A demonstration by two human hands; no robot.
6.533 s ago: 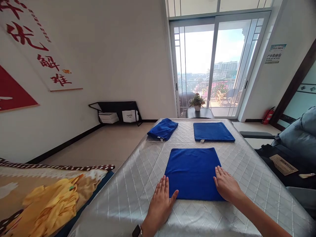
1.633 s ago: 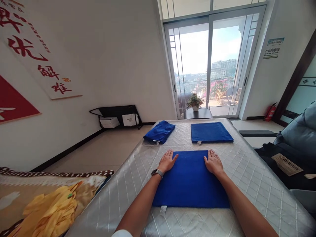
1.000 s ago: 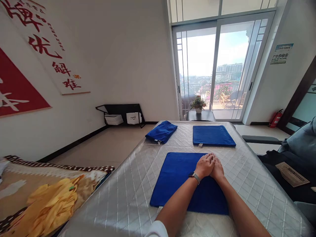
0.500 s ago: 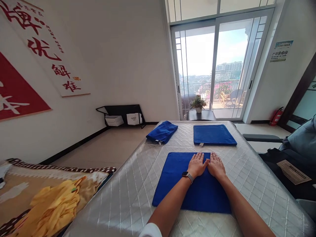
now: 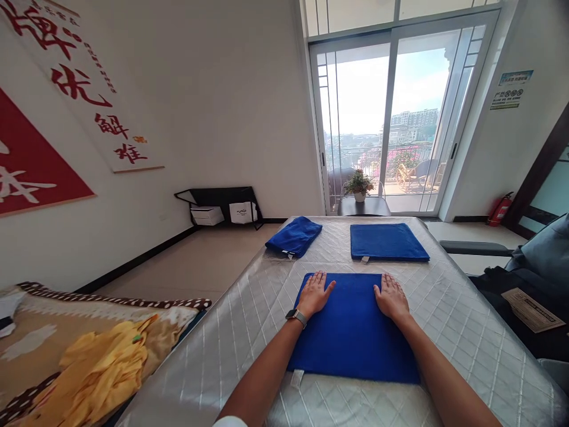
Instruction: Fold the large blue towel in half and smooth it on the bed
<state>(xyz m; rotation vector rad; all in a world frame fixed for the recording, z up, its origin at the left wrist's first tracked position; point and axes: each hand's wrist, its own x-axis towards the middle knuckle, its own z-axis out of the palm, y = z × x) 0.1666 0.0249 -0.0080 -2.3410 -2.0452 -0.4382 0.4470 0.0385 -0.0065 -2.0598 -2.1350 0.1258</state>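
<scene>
We are resting our left hand [image 5: 314, 295] and our right hand [image 5: 391, 296] flat on a blue cloth [image 5: 351, 341], with both palms facing down. The left hand is lying close to the far left corner of this cloth, and the right hand is lying close to its far right corner. On both hands the fingers are pointing away from us, and the thumbs are standing apart from them, so we are only touching the cloth from above and not pinching it.

On the left wrist we are wearing a watch [image 5: 296, 318]. The blue cloth is lying smooth on the silver quilted cover [image 5: 231, 356], just in front of us, and a white label [image 5: 297, 378] is sticking out at its near left corner. Farther away, a rectangular blue cloth [image 5: 389, 242] is lying on the right, and a less neat blue bundle [image 5: 294, 236] is lying on the left. Beyond the cover, a potted plant [image 5: 360, 185] is standing on a dark chair [image 5: 364, 207].
</scene>
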